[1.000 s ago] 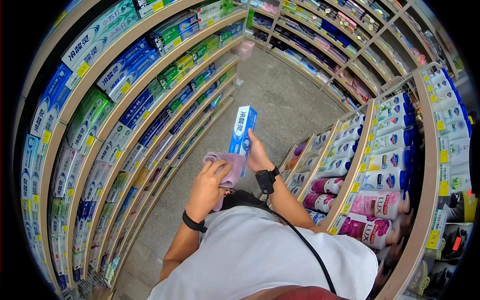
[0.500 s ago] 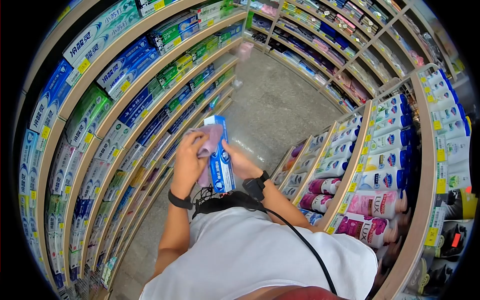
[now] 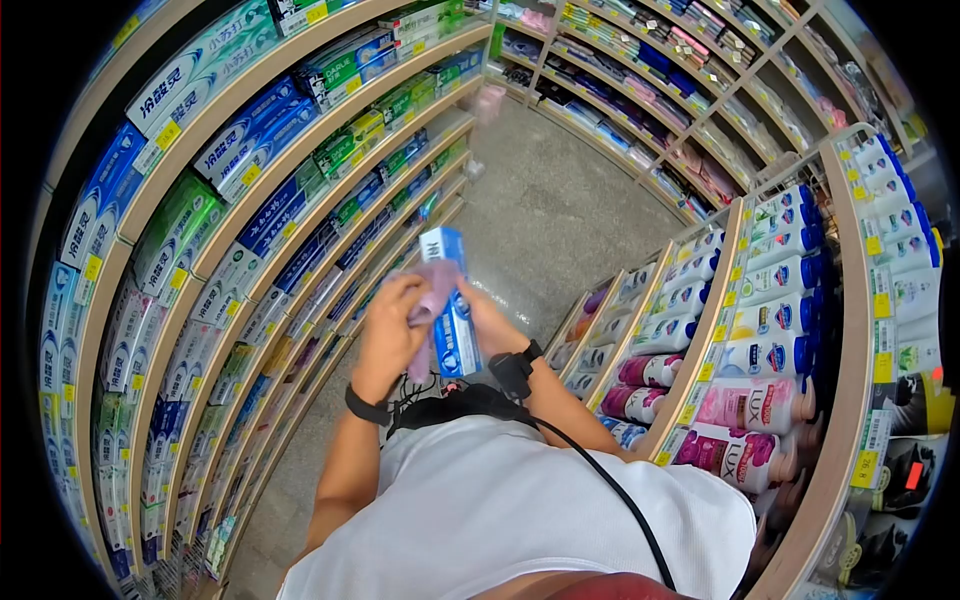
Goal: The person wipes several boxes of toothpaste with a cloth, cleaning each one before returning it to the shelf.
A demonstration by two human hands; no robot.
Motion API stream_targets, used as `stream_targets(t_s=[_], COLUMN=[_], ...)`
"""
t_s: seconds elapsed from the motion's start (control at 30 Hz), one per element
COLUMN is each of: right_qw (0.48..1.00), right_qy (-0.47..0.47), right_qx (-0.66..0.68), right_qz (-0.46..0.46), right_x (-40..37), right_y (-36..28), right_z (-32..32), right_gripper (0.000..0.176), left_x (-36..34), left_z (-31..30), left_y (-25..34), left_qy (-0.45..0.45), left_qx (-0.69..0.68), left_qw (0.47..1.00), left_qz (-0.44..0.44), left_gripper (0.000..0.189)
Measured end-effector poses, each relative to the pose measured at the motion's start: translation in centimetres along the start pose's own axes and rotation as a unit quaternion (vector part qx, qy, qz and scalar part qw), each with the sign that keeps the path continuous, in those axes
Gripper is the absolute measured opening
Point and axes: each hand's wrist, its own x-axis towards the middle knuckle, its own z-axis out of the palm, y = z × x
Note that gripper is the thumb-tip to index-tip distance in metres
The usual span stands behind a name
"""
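Observation:
My left hand (image 3: 395, 325) is closed on a crumpled pinkish-purple cloth (image 3: 437, 290), which lies against the front of a toothpaste box (image 3: 455, 335). The box is long, blue and white, with printed lettering, and stands nearly upright before my body. From its right side my right hand (image 3: 487, 318) grips the box, the fingers partly hidden behind it. Part of the cloth hangs below my left hand, beside the box. A black band is on each wrist.
Curved-looking shelves (image 3: 215, 260) of toothpaste boxes rise close on my left. On the right, shelves (image 3: 690, 400) hold white bottles with blue caps and pink LUX bottles (image 3: 735, 455). More shelves (image 3: 660, 100) with folded packs stand across the far end of the grey floor (image 3: 560, 190).
The toothpaste box has shifted slightly to the right with both hands. The cloth has moved across the box's front, covering its middle upper part, and is slightly blurred.

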Motion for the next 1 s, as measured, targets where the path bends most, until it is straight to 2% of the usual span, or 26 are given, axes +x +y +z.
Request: stream_targets(t_s=[0.1, 0.13, 0.23, 0.3, 0.83, 1.0], right_qw=[0.997, 0.997, 0.992, 0.992, 0.989, 0.997], right_qy=[0.028, 0.028, 0.090, 0.087, 0.086, 0.041], right_qx=[0.076, 0.076, 0.051, 0.057, 0.108, 0.060], right_qz=[0.003, 0.003, -0.074, -0.075, -0.049, -0.036], right_x=[0.1, 0.0, -0.2, -0.3, -0.5, -0.8], right_y=[-1.9, -2.4, -3.9, -4.5, -4.5, -4.0], right_z=[-1.1, -1.4, -2.4, -2.8, -2.3, -1.0], right_gripper=[0.048, 0.048, 0.045, 0.044, 0.042, 0.042], left_x=[-1.8, -2.2, -2.8, -3.0, -2.8, -2.6], left_z=[0.7, 0.8, 0.6, 0.3, 0.1, 0.3], left_y=[2.0, 2.5, 3.8, 4.2, 4.5, 4.0], left_qy=[-0.069, -0.069, -0.104, -0.120, -0.104, -0.093], left_qx=[-0.031, -0.031, -0.057, -0.059, -0.057, -0.045], left_qw=[0.997, 0.997, 0.993, 0.991, 0.993, 0.995], left_qz=[0.019, 0.018, 0.009, 0.015, 0.025, 0.014], left_gripper=[0.037, 0.037, 0.037, 0.039, 0.041, 0.042])
